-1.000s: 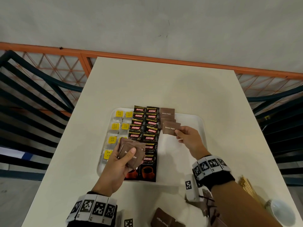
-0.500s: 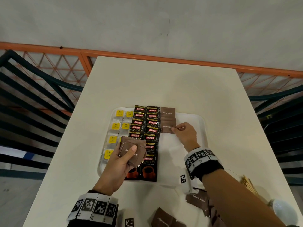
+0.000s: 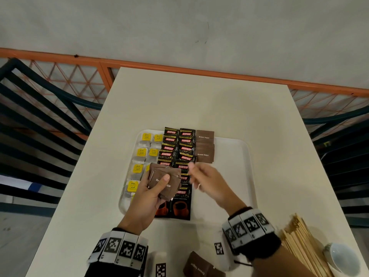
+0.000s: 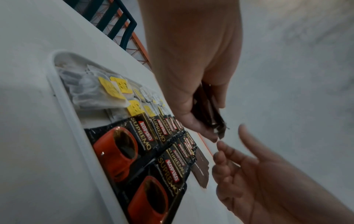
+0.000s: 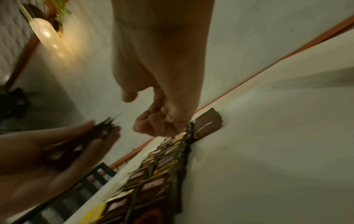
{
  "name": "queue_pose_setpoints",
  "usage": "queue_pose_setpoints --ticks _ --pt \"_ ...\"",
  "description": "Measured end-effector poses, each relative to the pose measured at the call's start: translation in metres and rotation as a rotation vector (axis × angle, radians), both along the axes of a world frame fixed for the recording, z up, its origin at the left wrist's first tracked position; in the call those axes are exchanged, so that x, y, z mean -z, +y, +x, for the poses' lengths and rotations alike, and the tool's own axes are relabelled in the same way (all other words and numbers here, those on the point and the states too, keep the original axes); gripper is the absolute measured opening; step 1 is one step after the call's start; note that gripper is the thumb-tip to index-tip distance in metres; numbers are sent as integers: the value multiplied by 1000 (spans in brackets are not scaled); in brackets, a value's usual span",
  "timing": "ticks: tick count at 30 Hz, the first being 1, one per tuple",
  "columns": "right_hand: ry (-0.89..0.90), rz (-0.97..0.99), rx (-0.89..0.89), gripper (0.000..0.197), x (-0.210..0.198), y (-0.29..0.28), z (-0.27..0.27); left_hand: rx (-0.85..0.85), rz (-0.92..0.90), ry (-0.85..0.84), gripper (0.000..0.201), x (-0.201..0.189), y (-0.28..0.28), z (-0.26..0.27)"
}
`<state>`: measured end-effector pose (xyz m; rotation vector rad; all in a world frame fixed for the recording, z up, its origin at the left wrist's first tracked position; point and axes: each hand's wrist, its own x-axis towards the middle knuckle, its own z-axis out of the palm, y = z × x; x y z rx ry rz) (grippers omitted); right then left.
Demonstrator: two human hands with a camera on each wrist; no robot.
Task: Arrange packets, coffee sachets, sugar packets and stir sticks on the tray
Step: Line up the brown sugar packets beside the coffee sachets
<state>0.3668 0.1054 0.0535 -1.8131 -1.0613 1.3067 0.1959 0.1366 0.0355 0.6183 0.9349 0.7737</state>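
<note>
Head view: the left hand [image 3: 148,193] pinches a fanned stack of brown paper sugar packets [image 3: 164,181], thumb pressed on top, held above the white plastic tray [image 3: 246,166] as a ready supply, I'd judge. The right hand [image 3: 208,181] hangs just beside that stack, fingers loosely bent and empty, seemingly placed to draw the next packet. On the tray sit white tea bags with yellow tags [image 3: 140,152] at the left, black coffee sachets [image 3: 176,151] overlapped in two columns, and a short column of laid sugar packets [image 3: 204,149] beside them, each kind kept to its own lane. Thin wooden stir sticks [image 3: 301,244] lie off the tray on the cream table [image 3: 199,100], near a white cup [image 3: 340,258].

Left wrist view: fingers clamp the stack's edges; the right hand's fingertips [image 4: 222,145] come up close beneath, not visibly touching.

Right wrist view: blurred, but the fingers curl on nothing, above the sachet columns.
</note>
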Motion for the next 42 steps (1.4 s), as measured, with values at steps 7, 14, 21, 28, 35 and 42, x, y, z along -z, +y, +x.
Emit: queue_pose_setpoints --ticks 7,14,21,28,35,42 --pt "132 6 32 30 4 -14 -27 27 -3 -41 28 -6 -5 3" --pt "230 50 81 4 5 -20 -19 51 -41 -132 57 -5 -4 -5" --pt "316 82 272 8 10 -25 8 54 -20 -62 42 -7 -6 -4" --pt "64 43 447 12 35 -10 48 50 -13 -28 47 -8 -5 -5" --pt "-155 13 426 5 55 18 61 60 11 -6 47 -5 -6 -4" --pt "-231 -11 415 7 58 27 59 35 14 -8 48 -1 -7 -7"
